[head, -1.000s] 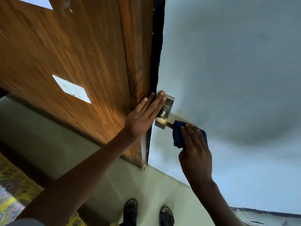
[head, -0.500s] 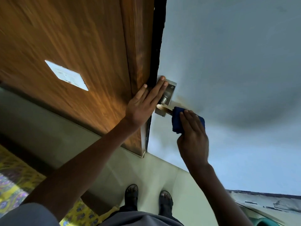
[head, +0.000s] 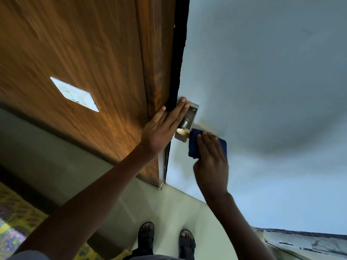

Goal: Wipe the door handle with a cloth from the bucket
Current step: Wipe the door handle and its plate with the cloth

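A metal door handle (head: 182, 132) with its square back plate (head: 191, 115) sits on the pale blue door (head: 262, 81), close to the door's edge. My right hand (head: 211, 158) presses a folded dark blue cloth (head: 194, 145) around the lever, hiding most of it. My left hand (head: 163, 126) lies flat with fingers stretched out, over the door edge and the wooden frame (head: 155, 72), its fingertips touching the plate's top. No bucket is in view.
A wood-grain panel (head: 84, 53) with a white switch plate (head: 75, 94) fills the left. Below are a pale tiled floor (head: 169, 207), my sandalled feet (head: 165, 239) and a yellow patterned mat (head: 11, 222) at the lower left.
My right hand with the cloth has slid along the lever towards the back plate. My left hand stays flat at the door edge. The view has shifted a little.
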